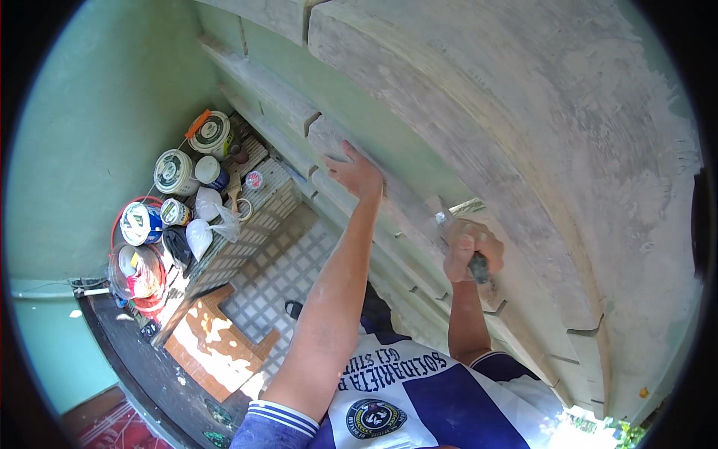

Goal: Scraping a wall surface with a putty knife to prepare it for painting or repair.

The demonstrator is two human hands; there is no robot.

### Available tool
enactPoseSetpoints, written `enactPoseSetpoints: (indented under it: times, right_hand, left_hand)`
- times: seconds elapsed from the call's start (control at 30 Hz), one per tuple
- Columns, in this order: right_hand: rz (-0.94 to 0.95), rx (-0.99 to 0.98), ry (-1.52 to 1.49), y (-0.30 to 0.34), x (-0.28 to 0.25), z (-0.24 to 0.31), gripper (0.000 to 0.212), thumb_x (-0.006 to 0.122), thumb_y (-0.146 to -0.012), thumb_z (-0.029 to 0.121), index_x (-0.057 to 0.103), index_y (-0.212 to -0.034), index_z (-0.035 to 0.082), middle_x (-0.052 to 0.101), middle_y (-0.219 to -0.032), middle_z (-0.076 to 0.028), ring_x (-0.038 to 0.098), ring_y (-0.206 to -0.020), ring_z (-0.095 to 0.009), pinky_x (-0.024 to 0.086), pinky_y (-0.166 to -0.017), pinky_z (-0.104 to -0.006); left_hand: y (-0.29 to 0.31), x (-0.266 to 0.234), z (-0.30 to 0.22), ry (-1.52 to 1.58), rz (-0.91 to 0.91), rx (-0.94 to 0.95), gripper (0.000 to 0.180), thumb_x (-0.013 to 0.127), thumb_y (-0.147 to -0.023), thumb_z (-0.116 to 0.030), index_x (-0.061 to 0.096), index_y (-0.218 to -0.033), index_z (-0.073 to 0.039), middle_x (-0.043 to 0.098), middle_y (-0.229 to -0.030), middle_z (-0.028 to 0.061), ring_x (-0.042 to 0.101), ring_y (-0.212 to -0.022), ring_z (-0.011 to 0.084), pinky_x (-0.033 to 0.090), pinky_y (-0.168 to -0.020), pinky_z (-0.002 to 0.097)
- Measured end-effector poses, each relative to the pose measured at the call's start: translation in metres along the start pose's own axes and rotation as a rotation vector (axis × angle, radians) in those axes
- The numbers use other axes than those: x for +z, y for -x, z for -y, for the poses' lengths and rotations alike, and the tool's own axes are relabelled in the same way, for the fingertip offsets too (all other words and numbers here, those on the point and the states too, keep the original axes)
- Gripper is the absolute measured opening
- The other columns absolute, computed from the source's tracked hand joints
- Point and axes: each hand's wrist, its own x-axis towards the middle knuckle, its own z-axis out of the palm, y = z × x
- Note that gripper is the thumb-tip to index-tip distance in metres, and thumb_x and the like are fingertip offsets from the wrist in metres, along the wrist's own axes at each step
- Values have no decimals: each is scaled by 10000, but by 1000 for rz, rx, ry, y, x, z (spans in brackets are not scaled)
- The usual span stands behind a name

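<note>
My left hand (357, 173) rests on a whitish wall ledge (407, 203), its fingers spread and holding nothing. Lower along the same ledge, my right hand (473, 249) is wrapped round the dark handle of a putty knife (441, 217). The metal blade points up and left, close against the ledge; whether its edge touches cannot be made out. Pale, streaky filler coats the ledge and the broad curved moulding (479, 112) above it. Green wall (419, 163) shows between these bands.
At the left, a tiled counter (243, 217) bears several paint buckets (176, 172), smaller tubs, white plastic bags (199, 238) and a brush (234, 187). Below lie a patterned tile floor (262, 269) and a sunlit orange-brown surface (206, 344). A dark curved edge (134, 344) runs at lower left.
</note>
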Motion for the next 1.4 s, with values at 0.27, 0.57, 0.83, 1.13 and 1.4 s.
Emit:
enactPoseSetpoints:
  times: [0.27, 0.57, 0.83, 1.13, 1.4]
  right_hand:
    - [-193, 45, -168, -2, -11, 11, 295, 556, -910, 101, 382, -679, 42, 462, -497, -64, 406, -422, -129, 352, -401, -281]
    - [-115, 18, 111, 2, -4, 5, 348, 535, -931, 118, 345, -644, 64, 416, -481, -28, 397, -432, -129, 331, -416, -280]
    - [-148, 46, 243, 2, 0, 2, 327, 536, -930, 126, 370, -653, 73, 434, -489, -46, 388, -438, -123, 305, -419, -280]
    - [-318, 30, -114, 10, -10, 3, 312, 492, -953, 147, 318, -714, 49, 385, -483, -35, 361, -397, -110, 270, -364, -272]
    - [-236, -13, -177, 21, -17, -6, 198, 476, -960, 123, 345, -816, 86, 375, -542, -29, 300, -417, -100, 240, -388, -262]
  left_hand:
    - [3, -2, 1, -19, -17, 34, 772, 373, -953, -552, 216, -1446, 20, 379, -1335, 284, 478, -1160, 449, 419, -944, 503]
    - [3, -4, 1, -33, -19, 33, 764, 371, -952, -552, 234, -1441, 18, 386, -1339, 291, 481, -1161, 451, 418, -944, 500]
    - [-2, -6, 3, -22, -37, 48, 770, 386, -952, -537, 231, -1433, 44, 387, -1338, 304, 483, -1155, 451, 411, -952, 490]
    - [0, -1, 2, -32, -44, 87, 765, 392, -954, -527, 229, -1434, 47, 386, -1350, 301, 475, -1173, 445, 401, -968, 478]
    - [1, -1, 8, -36, -37, 94, 754, 404, -951, -520, 250, -1426, 45, 380, -1361, 311, 455, -1200, 448, 391, -982, 476]
